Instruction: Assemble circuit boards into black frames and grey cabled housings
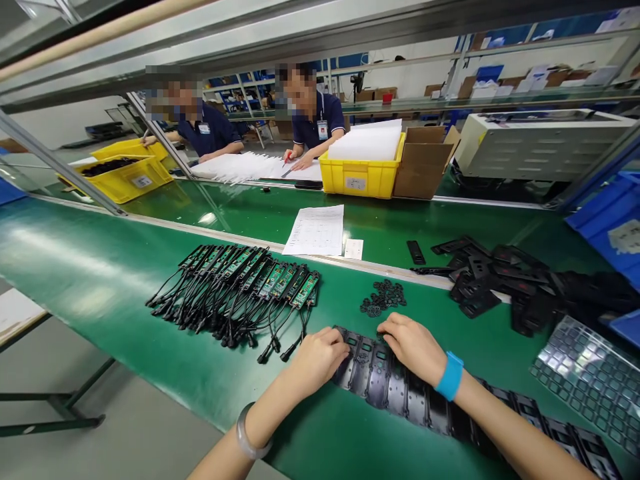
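Head view, near field. I am resting both hands on the left end of a row of black plastic covers (400, 393) laid side by side along the near edge of the green bench (100, 280). The row is running from my hands off to the near right, each cover overlapping its neighbour a little, probably so I can work along them in turn without lifting any.

My left hand (320, 357) is lying knuckles-up on the leftmost covers, fingers curled down and pressing on the plastic; I cannot tell whether the fingertips are pinching anything under them. My right hand (413, 347) is sitting just beside it, palm down, fingers bent onto the top edge of the same covers. Both seem to be holding the row flat and steady.

Just beyond my right hand, a small heap of black rubber pads (383, 297) is lying within easy reach. To the left, a fan of green circuit boards with cables (240, 287) is spread out, plugs pointing toward me, near but apart from the covers.

Far right: a loose pile of black housings (500, 277), and near right a clear blister tray (590, 377).

Far field: a printed sheet (316, 230) is lying on the conveyor belt (250, 213). Across it two people in dark shirts are working over white sheets, beside a yellow bin (361, 175).
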### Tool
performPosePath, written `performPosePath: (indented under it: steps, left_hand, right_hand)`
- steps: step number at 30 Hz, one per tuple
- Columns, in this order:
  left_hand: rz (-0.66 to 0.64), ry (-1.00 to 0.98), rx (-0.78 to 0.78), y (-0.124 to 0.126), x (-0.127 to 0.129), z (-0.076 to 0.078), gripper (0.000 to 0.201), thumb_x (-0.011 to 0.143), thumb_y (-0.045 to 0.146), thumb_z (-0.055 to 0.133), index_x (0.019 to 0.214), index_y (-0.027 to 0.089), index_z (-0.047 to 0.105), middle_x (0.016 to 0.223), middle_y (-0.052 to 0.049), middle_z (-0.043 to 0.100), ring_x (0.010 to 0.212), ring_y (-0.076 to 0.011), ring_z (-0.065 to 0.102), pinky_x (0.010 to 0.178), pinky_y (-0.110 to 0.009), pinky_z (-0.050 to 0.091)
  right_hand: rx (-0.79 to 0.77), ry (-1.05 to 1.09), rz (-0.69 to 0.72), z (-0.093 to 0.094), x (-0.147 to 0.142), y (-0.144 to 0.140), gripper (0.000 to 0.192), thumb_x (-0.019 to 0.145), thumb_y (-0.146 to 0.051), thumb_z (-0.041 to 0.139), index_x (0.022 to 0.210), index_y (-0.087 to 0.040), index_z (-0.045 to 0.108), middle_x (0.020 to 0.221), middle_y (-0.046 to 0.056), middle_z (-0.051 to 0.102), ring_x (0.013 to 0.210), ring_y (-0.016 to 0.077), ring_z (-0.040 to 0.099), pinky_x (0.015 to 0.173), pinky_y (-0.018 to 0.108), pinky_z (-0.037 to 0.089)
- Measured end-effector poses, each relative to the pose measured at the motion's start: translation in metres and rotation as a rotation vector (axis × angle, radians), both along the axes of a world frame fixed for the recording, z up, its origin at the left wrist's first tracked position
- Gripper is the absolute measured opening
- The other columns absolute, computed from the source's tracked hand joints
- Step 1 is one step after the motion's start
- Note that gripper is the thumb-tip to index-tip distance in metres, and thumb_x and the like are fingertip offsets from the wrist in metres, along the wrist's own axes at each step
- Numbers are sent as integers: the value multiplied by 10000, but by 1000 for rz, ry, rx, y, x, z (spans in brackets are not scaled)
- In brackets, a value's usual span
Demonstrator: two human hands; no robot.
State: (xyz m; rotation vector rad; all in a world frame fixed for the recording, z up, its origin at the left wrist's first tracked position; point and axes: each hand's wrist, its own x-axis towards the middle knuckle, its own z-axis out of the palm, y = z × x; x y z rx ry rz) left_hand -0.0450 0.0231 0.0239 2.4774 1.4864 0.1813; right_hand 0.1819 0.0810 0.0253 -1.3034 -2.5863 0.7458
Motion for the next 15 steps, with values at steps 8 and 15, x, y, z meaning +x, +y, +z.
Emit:
performPosePath:
  steps: [8,15]
  left_hand:
    - [-107,36,248,-3,-4,-8,121,900,196,544,918,166,660,819,-28,580,739,-178,510,592,-303,382]
    - [-197,171,350,-7,0,-9,226,938,165,416,851,123,621,747,-59,523,692,-185,484,539,-317,343]
  right_hand:
    - [-52,18,9,-12,0,14,94,823,-85,623,888,-152,609,932,54,572,781,183,564,673,300,417]
    - [-73,181,-44,-10,7,16,89,846,-102,587,907,-167,583,777,6,602,698,151,557,643,267,422]
